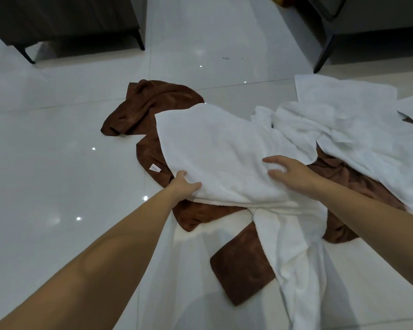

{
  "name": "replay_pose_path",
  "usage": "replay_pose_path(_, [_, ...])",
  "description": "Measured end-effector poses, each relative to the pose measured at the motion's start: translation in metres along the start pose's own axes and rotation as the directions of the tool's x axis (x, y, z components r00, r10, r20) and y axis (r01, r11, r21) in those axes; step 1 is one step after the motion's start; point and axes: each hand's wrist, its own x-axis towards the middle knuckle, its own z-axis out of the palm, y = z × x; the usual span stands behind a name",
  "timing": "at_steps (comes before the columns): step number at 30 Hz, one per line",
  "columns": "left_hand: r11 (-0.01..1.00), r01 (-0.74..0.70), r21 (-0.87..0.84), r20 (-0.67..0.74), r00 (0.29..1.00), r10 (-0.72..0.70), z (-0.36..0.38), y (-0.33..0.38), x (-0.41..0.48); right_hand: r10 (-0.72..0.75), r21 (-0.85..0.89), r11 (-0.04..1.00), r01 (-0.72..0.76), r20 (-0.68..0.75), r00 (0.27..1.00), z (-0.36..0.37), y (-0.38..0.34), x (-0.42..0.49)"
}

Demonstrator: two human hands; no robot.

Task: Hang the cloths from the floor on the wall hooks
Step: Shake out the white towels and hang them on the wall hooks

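Note:
A heap of cloths lies on the glossy white floor. A white towel [215, 148] sits on top in the middle, partly lifted. My left hand [185, 184] grips its near left edge, thumb on top and fingers underneath. My right hand [289, 172] rests on the towel's right side with fingers spread and slightly bent. Brown cloths [150, 103] lie under and around it, one corner [241, 265] near me. More white towels [343, 120] are piled at the right. No wall hooks are in view.
Dark furniture on thin black legs [138, 39] stands at the back left, and another piece with a slanted leg [322, 53] at the back right. The tiled floor [57, 139] stretches bare to the left of the heap.

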Motion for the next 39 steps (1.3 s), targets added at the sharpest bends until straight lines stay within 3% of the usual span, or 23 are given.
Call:
replay_pose_path(9, [0.983,-0.001,-0.182,-0.005,1.000,0.000,0.002,-0.001,-0.001,-0.038,0.099,0.994,0.040,-0.018,0.999,0.003,-0.005,-0.004])
replay_pose_path(17, [0.879,-0.334,-0.339,-0.131,0.942,0.308,-0.005,0.044,-0.014,-0.109,0.161,0.978,0.136,-0.165,0.980,-0.007,-0.024,-0.009])
replay_pose_path(20, [0.850,-0.368,-0.376,-0.184,0.929,0.321,-0.012,0.073,-0.022,-0.119,0.212,0.962,0.174,-0.249,0.961,-0.019,-0.038,-0.008])
replay_pose_path(23, [0.836,-0.337,-0.433,-0.024,0.932,0.363,-0.031,0.097,-0.039,-0.118,0.281,0.936,0.214,-0.322,0.939,-0.035,-0.055,-0.009])
replay_pose_path(25, [0.839,-0.340,-0.425,0.152,0.887,0.436,-0.048,0.112,-0.058,-0.102,0.352,0.908,0.229,-0.344,0.933,-0.050,-0.068,-0.014])
replay_pose_path(26, [0.842,-0.384,-0.379,0.173,0.864,0.472,-0.057,0.119,-0.068,-0.086,0.390,0.893,0.224,-0.339,0.937,-0.058,-0.075,-0.017])
replay_pose_path(29, [0.810,-0.550,-0.204,0.005,0.827,0.563,-0.082,0.144,-0.092,-0.056,0.511,0.828,0.230,-0.334,0.941,-0.086,-0.091,-0.027])
replay_pose_path(33, [0.769,-0.610,-0.191,-0.254,0.788,0.561,-0.109,0.166,-0.112,-0.016,0.663,0.708,0.243,-0.329,0.944,-0.113,-0.101,-0.041])
replay_pose_path(39, [0.810,-0.578,-0.097,-0.275,0.798,0.536,-0.129,0.166,-0.123,0.074,0.609,0.793,-0.004,-0.089,0.993,-0.127,-0.094,-0.059])
